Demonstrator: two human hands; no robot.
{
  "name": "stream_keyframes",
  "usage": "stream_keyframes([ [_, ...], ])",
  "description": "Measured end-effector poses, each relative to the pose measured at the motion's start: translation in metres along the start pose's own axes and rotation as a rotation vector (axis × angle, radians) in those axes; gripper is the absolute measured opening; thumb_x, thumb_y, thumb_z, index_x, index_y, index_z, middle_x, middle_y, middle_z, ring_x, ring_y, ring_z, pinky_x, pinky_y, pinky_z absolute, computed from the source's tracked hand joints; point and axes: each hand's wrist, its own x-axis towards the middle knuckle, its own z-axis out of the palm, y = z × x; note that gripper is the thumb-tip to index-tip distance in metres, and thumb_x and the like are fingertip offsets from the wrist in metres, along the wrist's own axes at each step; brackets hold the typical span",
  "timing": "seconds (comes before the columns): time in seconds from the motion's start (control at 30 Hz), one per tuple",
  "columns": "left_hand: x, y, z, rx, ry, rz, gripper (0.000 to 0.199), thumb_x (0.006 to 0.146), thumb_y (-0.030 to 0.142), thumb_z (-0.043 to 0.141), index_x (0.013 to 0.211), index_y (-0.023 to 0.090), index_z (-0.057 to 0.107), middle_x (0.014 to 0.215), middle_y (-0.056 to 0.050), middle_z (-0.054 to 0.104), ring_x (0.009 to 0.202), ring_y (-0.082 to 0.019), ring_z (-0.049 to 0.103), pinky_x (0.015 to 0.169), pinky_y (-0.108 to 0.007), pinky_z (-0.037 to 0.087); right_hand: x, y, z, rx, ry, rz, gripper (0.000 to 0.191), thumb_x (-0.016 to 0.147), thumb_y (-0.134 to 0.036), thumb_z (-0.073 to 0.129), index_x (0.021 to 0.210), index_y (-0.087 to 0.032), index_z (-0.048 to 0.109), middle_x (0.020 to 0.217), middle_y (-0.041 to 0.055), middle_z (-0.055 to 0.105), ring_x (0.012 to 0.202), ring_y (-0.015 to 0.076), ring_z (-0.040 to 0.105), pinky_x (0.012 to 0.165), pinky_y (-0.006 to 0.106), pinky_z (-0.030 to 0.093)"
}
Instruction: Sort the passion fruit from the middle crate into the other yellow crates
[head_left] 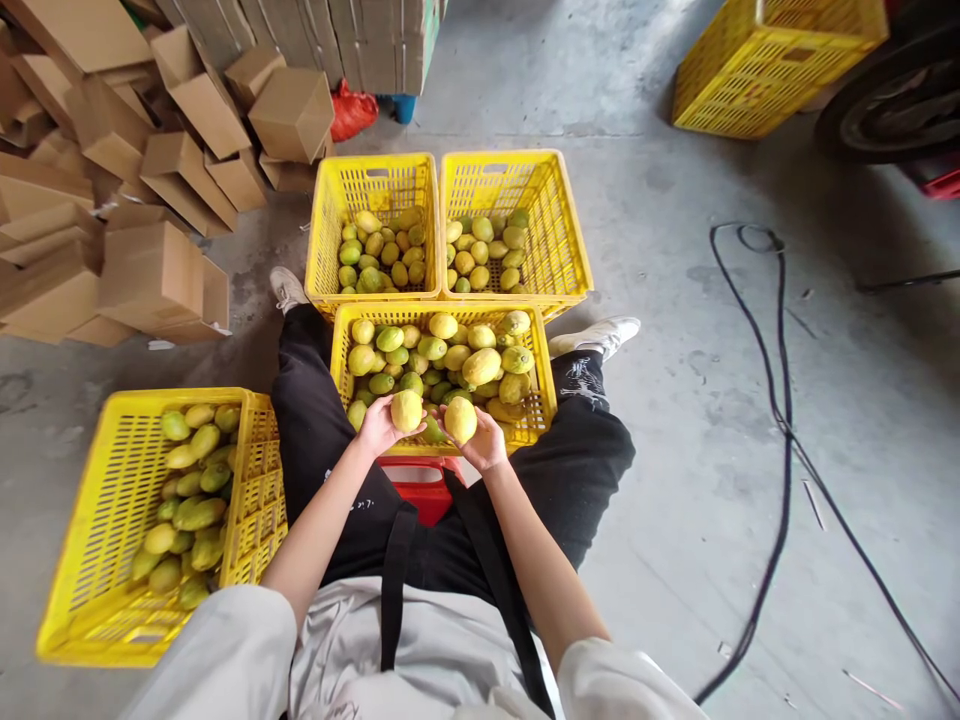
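My left hand point(381, 428) is closed around a yellow lemon point(406, 410). A second yellow lemon point(460, 420) sits in my right hand point(487, 442), its fingers curled beneath it. The two lemons are side by side, slightly apart, over the near rim of a yellow plastic crate point(341, 345) between my legs. Many yellow and green lemons point(480, 367) fill that crate, some with brownish skins. Just beyond it stand a left yellow crate point(326, 225) and a right yellow crate point(559, 235), each with a layer of lemons on its bottom.
Another yellow crate point(97, 530) with lemons stands by my left leg. Cardboard boxes point(161, 270) are heaped at the far left, beside a red bag point(352, 112). A black cable point(785, 400) lies on the right floor, below a yellow crate point(750, 80) and a wheel point(892, 105).
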Motion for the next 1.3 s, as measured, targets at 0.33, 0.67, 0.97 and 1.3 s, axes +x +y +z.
stream_keyframes([
  [0.33, 0.006, -0.007, -0.008, 0.109, -0.024, -0.022, 0.025, 0.089, 0.026, 0.054, 0.106, 0.011, 0.064, 0.091, -0.012, 0.07, 0.088, -0.025, 0.07, 0.087, -0.043, 0.054, 0.001, 0.0, -0.005, -0.04, 0.103, -0.057, 0.03, 0.077, -0.032, 0.072, 0.103, -0.02, 0.062, 0.088, 0.0026, 0.073, 0.08, 0.0185, 0.073, 0.059, 0.026, 0.062],
  [0.67, 0.001, 0.0, 0.001, 0.006, 0.053, -0.078, 0.037, 0.096, 0.037, 0.039, 0.1, 0.01, 0.065, 0.093, -0.016, 0.071, 0.09, -0.028, 0.07, 0.081, -0.046, 0.055, 0.0, -0.002, 0.0, 0.025, 0.059, -0.045, 0.031, 0.071, -0.033, 0.062, 0.099, -0.018, 0.062, 0.103, 0.0103, 0.073, 0.103, 0.0317, 0.068, 0.08, 0.049, 0.06],
  [0.97, 0.004, -0.009, -0.006, 0.101, -0.082, 0.015, 0.027, 0.088, 0.024, 0.056, 0.109, 0.01, 0.066, 0.097, -0.01, 0.07, 0.088, -0.02, 0.068, 0.089, -0.041, 0.054, 0.0, 0.001, -0.002, -0.046, 0.022, -0.094, 0.03, 0.078, -0.035, 0.071, 0.103, -0.022, 0.062, 0.101, 0.0052, 0.074, 0.093, 0.0232, 0.071, 0.077, 0.038, 0.063],
  [1.3, 0.004, -0.007, -0.001, 0.089, 0.022, 0.002, 0.028, 0.091, 0.037, 0.055, 0.091, 0.011, 0.065, 0.086, -0.011, 0.07, 0.078, -0.018, 0.068, 0.076, -0.033, 0.057, 0.001, 0.001, -0.001, -0.049, 0.046, -0.104, 0.026, 0.077, -0.031, 0.073, 0.099, -0.02, 0.064, 0.099, 0.0051, 0.072, 0.083, 0.0168, 0.07, 0.065, 0.024, 0.061],
])
